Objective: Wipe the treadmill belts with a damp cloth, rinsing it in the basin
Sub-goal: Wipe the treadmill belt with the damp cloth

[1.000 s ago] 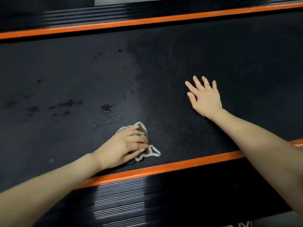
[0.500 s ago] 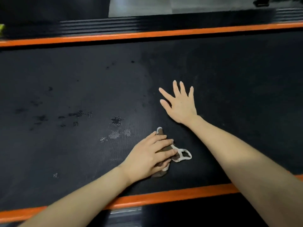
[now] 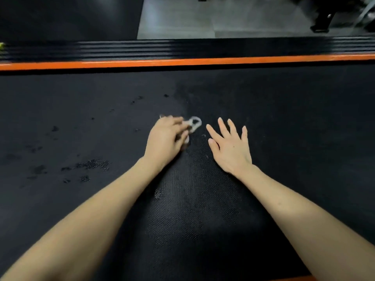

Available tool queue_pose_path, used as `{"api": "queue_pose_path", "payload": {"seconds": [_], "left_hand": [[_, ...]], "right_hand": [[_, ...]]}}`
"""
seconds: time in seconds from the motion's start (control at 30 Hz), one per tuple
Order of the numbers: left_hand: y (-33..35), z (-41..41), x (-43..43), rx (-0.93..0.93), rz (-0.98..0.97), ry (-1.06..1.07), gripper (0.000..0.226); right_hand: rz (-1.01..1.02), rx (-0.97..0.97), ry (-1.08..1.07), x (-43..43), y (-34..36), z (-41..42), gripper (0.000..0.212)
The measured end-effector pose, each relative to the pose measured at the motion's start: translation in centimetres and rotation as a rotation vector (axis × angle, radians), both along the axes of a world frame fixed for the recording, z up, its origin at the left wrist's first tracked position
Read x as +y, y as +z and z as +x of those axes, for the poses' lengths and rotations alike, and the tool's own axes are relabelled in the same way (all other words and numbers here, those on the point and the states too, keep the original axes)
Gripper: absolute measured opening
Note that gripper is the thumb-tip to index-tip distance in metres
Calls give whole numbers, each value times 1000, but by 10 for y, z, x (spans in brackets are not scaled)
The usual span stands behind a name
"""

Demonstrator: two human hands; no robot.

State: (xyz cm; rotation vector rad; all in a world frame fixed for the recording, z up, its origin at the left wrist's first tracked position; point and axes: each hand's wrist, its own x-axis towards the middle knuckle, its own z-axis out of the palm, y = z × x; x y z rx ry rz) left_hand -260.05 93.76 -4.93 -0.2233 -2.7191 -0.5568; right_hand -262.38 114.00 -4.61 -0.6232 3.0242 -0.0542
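The left hand's (image 3: 165, 138) curled fingers grip a white-edged cloth (image 3: 193, 123), its edge poking past them, on the black textured treadmill belt (image 3: 284, 118); the right hand (image 3: 230, 147) rests beside, fingers spread flat.

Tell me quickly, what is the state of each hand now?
Left hand: fingers curled over the cloth.
Right hand: open, flat on the belt, holding nothing.

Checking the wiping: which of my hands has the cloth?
The left hand, curled over the white-edged cloth. The right hand lies flat and spread on the treadmill belt, holding nothing.
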Motion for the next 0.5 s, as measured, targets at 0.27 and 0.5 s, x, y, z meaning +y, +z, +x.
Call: {"api": "queue_pose_path", "payload": {"seconds": [0.27,0.5], "left_hand": [[-7,62,3,51,-47,-443,32],[14,-92,7,-50,3,65,17]], "right_hand": [[-8,11,166,9,3,-54,59],[-70,34,130,10,-1,-54,62]]}}
